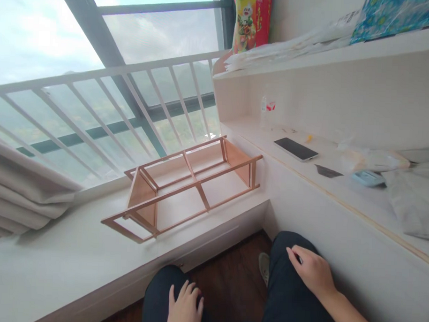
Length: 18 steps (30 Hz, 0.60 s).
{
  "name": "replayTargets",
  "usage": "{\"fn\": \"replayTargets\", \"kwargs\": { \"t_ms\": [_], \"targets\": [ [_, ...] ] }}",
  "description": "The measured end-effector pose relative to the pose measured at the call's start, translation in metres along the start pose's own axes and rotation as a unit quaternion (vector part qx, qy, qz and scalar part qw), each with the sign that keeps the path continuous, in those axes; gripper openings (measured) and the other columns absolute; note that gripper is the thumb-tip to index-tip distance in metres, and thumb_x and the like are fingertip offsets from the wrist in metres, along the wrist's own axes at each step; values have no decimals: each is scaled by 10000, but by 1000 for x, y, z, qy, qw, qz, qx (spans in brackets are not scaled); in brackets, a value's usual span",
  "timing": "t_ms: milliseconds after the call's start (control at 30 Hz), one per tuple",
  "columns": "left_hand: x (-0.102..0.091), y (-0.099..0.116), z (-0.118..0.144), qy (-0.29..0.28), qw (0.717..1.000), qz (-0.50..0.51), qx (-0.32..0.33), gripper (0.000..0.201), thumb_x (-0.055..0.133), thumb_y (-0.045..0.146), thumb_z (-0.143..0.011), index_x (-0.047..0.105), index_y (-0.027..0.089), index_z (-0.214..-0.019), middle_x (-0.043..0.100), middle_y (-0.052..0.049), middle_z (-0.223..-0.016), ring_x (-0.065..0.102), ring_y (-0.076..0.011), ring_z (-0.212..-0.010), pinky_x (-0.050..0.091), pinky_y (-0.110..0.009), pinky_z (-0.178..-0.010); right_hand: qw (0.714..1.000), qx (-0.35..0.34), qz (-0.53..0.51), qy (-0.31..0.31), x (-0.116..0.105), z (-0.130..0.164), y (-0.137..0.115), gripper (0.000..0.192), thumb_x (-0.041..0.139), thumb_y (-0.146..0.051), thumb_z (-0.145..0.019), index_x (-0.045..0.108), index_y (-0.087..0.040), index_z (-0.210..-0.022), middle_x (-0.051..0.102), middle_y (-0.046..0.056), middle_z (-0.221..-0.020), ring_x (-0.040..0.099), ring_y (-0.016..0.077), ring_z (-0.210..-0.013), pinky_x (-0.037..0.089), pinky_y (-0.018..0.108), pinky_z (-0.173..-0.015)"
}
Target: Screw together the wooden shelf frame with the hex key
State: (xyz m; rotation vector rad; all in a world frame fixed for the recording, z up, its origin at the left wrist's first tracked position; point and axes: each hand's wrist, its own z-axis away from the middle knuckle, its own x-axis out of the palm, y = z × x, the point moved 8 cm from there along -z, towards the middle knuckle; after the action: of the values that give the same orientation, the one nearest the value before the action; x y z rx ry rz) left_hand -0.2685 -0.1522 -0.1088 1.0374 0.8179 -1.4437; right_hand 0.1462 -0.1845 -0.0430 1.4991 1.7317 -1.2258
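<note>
Both hands, left (184,306) and right (311,268), rest open on the knees, near a wooden frame (185,183) lying lengthwise along the sill.

A home bedroom: railed window (96,110), curtain (20,182), built-in white shelves (309,61).

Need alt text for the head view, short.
Seated person's left hand and right hand rest flat on dark-trousered knees, holding nothing. Ahead, a wooden frame rack lies on a white window ledge below a white railing. A phone lies on the shelf to the right.
</note>
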Motion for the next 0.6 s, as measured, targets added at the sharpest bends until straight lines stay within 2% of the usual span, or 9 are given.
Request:
{"fn": "replayTargets", "kwargs": {
  "t_ms": [67, 133, 200, 267, 333, 400, 500, 600],
  "targets": [
    [2, 12, -10, -16, 999, 14, 26, 341, 440, 291, -996, 748, 281, -1141, 652, -109, -1442, 452, -320, -1476, 79, -638, -1277, 1000, 7, 4, -9, -3, 5, 4, 477, 411, -440, -1078, 573, -222, -686, 646, 22, -643, 654, 189, -616, 356, 296, -612],
    [21, 30, -19, -50, 997, 34, 49, 303, 467, 307, -1023, 729, 221, -1148, 677, -125, -1364, 524, -310, -1398, 212, -614, -1254, 1000, 15, 8, -19, -7, 12, 8, 475, 409, -443, -1078, 577, -219, -694, 650, 26, -656, 649, 189, -628, 346, 298, -621],
    [54, 52, -23, -115, 989, 59, 65, 290, 564, 382, -1023, 700, 164, -1158, 700, -117, -1270, 627, -292, -1242, 437, -582, -1120, 999, 24, 12, -28, -11, 19, 12, 483, 397, -455, -1078, 568, -217, -694, 637, 25, -654, 637, 188, -626, 333, 301, -622],
    [92, 77, -18, -197, 973, 84, 87, 275, 617, 411, -1008, 705, 173, -1116, 726, -88, -1159, 686, -246, -1101, 550, -484, -996, 999, 33, 17, -36, -17, 27, 16, 497, 381, -472, -1075, 550, -216, -684, 619, 24, -644, 617, 185, -612, 318, 303, -614],
    [125, 99, -8, -263, 953, 101, 108, 257, 653, 404, -990, 708, 177, -1097, 728, -80, -1133, 698, -235, -1056, 572, -459, -960, 998, 45, 25, -41, -23, 35, 18, 497, 378, -488, -1068, 535, -218, -681, 603, 23, -631, 588, 182, -587, 293, 304, -597],
    [147, 115, 3, -304, 936, 121, 133, 255, 655, 403, -989, 708, 190, -1119, 723, -85, -1173, 691, -242, -1092, 562, -465, -986, 996, 63, 39, -51, -29, 42, 20, 475, 399, -496, -1055, 522, -222, -687, 595, 18, -622, 553, 178, -559, 258, 305, -575],
    [164, 127, 16, -343, 910, 158, 173, 311, 610, 440, -1010, 703, 200, -1183, 712, -99, -1251, 670, -257, -1167, 519, -502, -1056, 992, 90, 62, -69, -36, 52, 19, 452, 417, -503, -1036, 506, -228, -689, 597, 17, -627, 526, 180, -548, 228, 306, -560],
    [170, 128, 29, -382, 879, 192, 211, 344, 624, 487, -991, 717, 218, -1185, 722, -96, -1257, 672, -261, -1173, 506, -498, -1068, 993, 96, 43, -49, -44, 56, 12, 464, 416, -511, -1033, 520, -227, -681, 586, 22, -628, 529, 182, -566, 266, 303, -567]
  ]
}}
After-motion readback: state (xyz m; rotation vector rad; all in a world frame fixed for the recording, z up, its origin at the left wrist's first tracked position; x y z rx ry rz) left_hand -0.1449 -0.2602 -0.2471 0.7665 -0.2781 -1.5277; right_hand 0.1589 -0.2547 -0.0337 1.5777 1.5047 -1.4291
